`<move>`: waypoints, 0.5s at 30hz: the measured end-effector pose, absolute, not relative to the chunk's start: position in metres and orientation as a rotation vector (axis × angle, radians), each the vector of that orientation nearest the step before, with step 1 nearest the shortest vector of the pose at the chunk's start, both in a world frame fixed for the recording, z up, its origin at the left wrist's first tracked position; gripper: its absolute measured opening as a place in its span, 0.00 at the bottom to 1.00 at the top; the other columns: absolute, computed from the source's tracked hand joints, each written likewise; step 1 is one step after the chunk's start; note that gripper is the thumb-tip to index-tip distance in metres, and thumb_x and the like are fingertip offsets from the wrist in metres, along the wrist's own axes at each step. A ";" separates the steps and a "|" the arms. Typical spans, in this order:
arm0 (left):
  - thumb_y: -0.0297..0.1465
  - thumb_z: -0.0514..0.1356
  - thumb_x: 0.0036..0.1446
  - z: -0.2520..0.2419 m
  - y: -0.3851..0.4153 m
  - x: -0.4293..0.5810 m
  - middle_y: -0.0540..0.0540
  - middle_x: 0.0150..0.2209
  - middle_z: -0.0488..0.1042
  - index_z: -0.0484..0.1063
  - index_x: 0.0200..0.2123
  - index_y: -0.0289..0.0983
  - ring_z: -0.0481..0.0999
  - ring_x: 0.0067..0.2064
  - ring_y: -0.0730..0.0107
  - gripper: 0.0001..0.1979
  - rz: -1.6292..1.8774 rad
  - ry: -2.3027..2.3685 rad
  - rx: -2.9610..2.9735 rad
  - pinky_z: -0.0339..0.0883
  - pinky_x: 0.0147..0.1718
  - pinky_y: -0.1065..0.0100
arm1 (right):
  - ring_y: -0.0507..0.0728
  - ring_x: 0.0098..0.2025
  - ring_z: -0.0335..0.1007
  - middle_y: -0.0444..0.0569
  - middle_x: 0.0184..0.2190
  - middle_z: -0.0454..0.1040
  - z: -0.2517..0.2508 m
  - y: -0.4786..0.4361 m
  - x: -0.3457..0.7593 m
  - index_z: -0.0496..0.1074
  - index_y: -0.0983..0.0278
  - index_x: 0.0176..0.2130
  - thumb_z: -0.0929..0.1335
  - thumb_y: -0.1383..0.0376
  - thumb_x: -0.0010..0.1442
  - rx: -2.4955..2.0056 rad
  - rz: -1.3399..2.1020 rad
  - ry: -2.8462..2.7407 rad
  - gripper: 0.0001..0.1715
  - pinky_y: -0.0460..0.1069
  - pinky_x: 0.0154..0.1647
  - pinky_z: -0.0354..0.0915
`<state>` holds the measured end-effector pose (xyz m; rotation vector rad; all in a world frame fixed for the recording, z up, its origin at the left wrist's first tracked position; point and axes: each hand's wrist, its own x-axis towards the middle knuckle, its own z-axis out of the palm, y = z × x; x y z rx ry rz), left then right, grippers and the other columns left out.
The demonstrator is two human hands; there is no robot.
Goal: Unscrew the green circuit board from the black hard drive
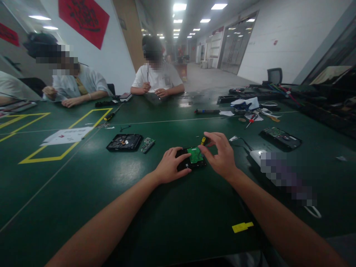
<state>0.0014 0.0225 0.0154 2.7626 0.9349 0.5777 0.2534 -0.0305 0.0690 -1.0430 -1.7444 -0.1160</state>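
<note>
A black hard drive (183, 163) with a green circuit board (195, 155) facing up lies flat on the table in front of me. My left hand (171, 165) grips it from the left, with fingers and thumb spread across its casing and one fingertip at the board's edge. On the drive's right, my right hand (221, 154) pinches a small screwdriver (204, 141) by its yellow and black handle. The screwdriver points down at the board; whether its tip sits in a screw is too small to tell.
Left of the drive are another black drive (125, 142) and a loose circuit board (147, 145). A third drive (280, 138) and a white-ended, partly blurred device (256, 155) with a cable lie right. Two people (158, 78) (83, 83) sit across the green table (133, 200).
</note>
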 end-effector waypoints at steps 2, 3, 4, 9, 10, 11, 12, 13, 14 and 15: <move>0.49 0.66 0.63 0.016 0.022 0.002 0.36 0.68 0.60 0.66 0.70 0.48 0.61 0.68 0.38 0.34 0.580 0.935 2.761 0.60 0.64 0.37 | 0.59 0.44 0.76 0.51 0.52 0.72 0.069 -0.030 0.253 0.68 0.51 0.64 0.72 0.63 0.68 -1.046 -0.117 -1.740 0.28 0.58 0.44 0.79; 0.49 0.67 0.63 0.016 0.022 0.002 0.35 0.68 0.60 0.66 0.69 0.48 0.62 0.67 0.38 0.34 0.581 0.934 2.762 0.61 0.64 0.37 | 0.58 0.43 0.76 0.51 0.52 0.72 0.069 -0.030 0.253 0.68 0.51 0.64 0.72 0.64 0.68 -1.050 -0.115 -1.738 0.27 0.58 0.44 0.79; 0.49 0.67 0.63 0.017 0.022 0.002 0.35 0.68 0.60 0.66 0.69 0.47 0.62 0.67 0.38 0.35 0.580 0.933 2.763 0.61 0.64 0.38 | 0.58 0.43 0.77 0.51 0.52 0.72 0.069 -0.030 0.253 0.68 0.51 0.64 0.72 0.64 0.68 -1.053 -0.113 -1.736 0.27 0.58 0.44 0.79; 0.49 0.66 0.64 0.016 0.022 0.002 0.36 0.68 0.59 0.66 0.70 0.48 0.61 0.68 0.40 0.34 0.575 0.945 2.782 0.61 0.64 0.38 | 0.57 0.42 0.76 0.51 0.52 0.72 0.069 -0.028 0.254 0.67 0.53 0.64 0.71 0.66 0.68 -1.053 -0.130 -1.729 0.27 0.58 0.44 0.80; 0.49 0.66 0.64 0.015 0.022 0.002 0.36 0.68 0.59 0.66 0.70 0.48 0.61 0.68 0.40 0.34 0.574 0.946 2.783 0.61 0.64 0.38 | 0.58 0.43 0.76 0.52 0.53 0.72 0.068 -0.028 0.254 0.67 0.53 0.64 0.71 0.66 0.68 -1.053 -0.129 -1.729 0.28 0.58 0.44 0.80; 0.48 0.66 0.64 0.015 0.022 0.002 0.36 0.68 0.59 0.66 0.70 0.48 0.61 0.68 0.40 0.34 0.574 0.946 2.783 0.61 0.64 0.38 | 0.59 0.44 0.76 0.52 0.53 0.72 0.068 -0.028 0.254 0.67 0.52 0.65 0.71 0.66 0.69 -1.052 -0.126 -1.730 0.28 0.58 0.43 0.80; 0.48 0.66 0.64 0.015 0.022 0.002 0.36 0.68 0.60 0.66 0.69 0.48 0.61 0.68 0.39 0.34 0.574 0.944 2.783 0.61 0.64 0.38 | 0.59 0.46 0.76 0.52 0.53 0.72 0.067 -0.028 0.254 0.66 0.52 0.65 0.71 0.67 0.69 -1.049 -0.120 -1.732 0.29 0.58 0.43 0.80; 0.48 0.66 0.64 0.015 0.022 0.002 0.36 0.68 0.60 0.66 0.69 0.48 0.61 0.68 0.39 0.34 0.574 0.942 2.782 0.61 0.64 0.38 | 0.60 0.47 0.76 0.52 0.54 0.71 0.066 -0.027 0.254 0.66 0.51 0.66 0.70 0.67 0.69 -1.046 -0.113 -1.736 0.29 0.58 0.44 0.81; 0.49 0.66 0.64 0.015 0.022 0.002 0.36 0.68 0.60 0.66 0.69 0.48 0.61 0.68 0.39 0.34 0.576 0.941 2.781 0.61 0.64 0.38 | 0.61 0.49 0.76 0.52 0.54 0.71 0.065 -0.027 0.254 0.66 0.51 0.66 0.70 0.67 0.69 -1.044 -0.106 -1.737 0.30 0.59 0.44 0.81; 0.49 0.66 0.64 0.015 0.022 0.002 0.36 0.68 0.60 0.66 0.69 0.48 0.62 0.67 0.39 0.34 0.577 0.939 2.780 0.61 0.64 0.38 | 0.61 0.50 0.75 0.52 0.55 0.71 0.064 -0.027 0.255 0.65 0.51 0.66 0.70 0.67 0.69 -1.044 -0.099 -1.740 0.30 0.59 0.45 0.81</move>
